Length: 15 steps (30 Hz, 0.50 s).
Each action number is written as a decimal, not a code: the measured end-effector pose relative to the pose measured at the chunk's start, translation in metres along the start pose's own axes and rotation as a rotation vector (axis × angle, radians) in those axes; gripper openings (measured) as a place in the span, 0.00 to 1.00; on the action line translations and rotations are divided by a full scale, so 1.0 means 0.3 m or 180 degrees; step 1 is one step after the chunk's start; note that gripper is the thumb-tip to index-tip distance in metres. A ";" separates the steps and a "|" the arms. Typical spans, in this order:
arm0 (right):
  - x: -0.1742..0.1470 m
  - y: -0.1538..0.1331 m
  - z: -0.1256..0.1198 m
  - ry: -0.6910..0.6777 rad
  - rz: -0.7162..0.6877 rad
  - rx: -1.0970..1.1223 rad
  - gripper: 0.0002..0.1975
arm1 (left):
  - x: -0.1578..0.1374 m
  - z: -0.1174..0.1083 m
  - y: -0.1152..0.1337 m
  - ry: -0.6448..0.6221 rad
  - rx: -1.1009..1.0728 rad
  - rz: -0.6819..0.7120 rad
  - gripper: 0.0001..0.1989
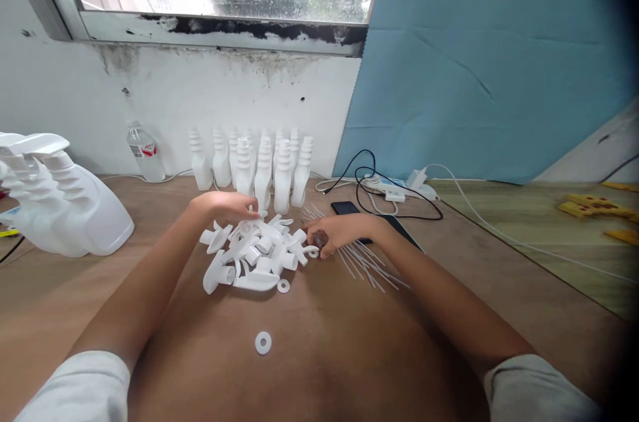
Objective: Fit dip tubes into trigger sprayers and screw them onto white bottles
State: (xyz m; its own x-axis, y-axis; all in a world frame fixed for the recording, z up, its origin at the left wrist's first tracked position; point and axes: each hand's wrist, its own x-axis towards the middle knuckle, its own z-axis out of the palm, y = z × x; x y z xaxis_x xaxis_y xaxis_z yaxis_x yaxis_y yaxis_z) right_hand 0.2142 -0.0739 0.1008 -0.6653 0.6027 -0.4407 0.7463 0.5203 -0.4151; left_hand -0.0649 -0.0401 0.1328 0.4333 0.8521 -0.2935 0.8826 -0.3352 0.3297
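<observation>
A heap of white plastic spray trigger heads (257,272) and small parts lies on the brown table. My left hand (232,206) reaches over the far left side of the heap, fingers bent together and fingertips down at the parts; what they grip, if anything, is hidden. At the heap's right edge is my right hand (337,232), its thumb and fingers curved and apart, fingertips beside the white pieces. Thin white tubes (367,262) spread partly under the right wrist. One white washer (283,286) lies against the heap's front and another washer (263,343) nearer me.
White bottles (282,176) with ribbed necks stand in a group behind the heap. Larger white bottles (84,209) are at the left. A clear water bottle (146,152) leans at the wall. Beyond my right hand are a dark phone (344,208), cables and a power strip (399,188).
</observation>
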 end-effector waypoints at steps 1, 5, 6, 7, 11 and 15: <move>-0.003 -0.003 -0.002 -0.0018 -0.0007 0.0014 0.18 | -0.025 -0.019 -0.004 0.0003 0.0057 -0.0024 0.23; -0.019 -0.010 -0.014 -0.0082 0.0031 0.0112 0.22 | -0.184 -0.084 -0.056 0.0485 0.0289 -0.0005 0.24; -0.024 -0.008 -0.019 -0.0051 0.0057 0.0104 0.22 | -0.233 -0.085 -0.080 0.0720 0.0370 -0.0086 0.24; -0.031 -0.005 -0.025 0.0006 0.0076 0.0073 0.23 | -0.283 -0.078 -0.107 0.0940 0.0493 -0.0279 0.23; -0.071 0.004 -0.053 0.0351 0.0116 -0.0090 0.22 | -0.457 0.002 -0.236 0.1907 0.1350 -0.1740 0.27; -0.122 -0.012 -0.080 0.0549 0.0192 -0.0039 0.23 | -0.533 0.060 -0.335 0.2760 0.1415 -0.2518 0.34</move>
State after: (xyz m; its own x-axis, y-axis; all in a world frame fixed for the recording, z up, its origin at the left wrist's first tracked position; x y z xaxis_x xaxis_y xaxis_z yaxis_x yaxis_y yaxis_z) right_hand 0.2363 -0.0833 0.1375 -0.6065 0.7274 -0.3210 0.7857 0.4866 -0.3819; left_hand -0.2195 -0.1499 0.1305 -0.3557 0.8084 0.4689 0.9039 0.4252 -0.0474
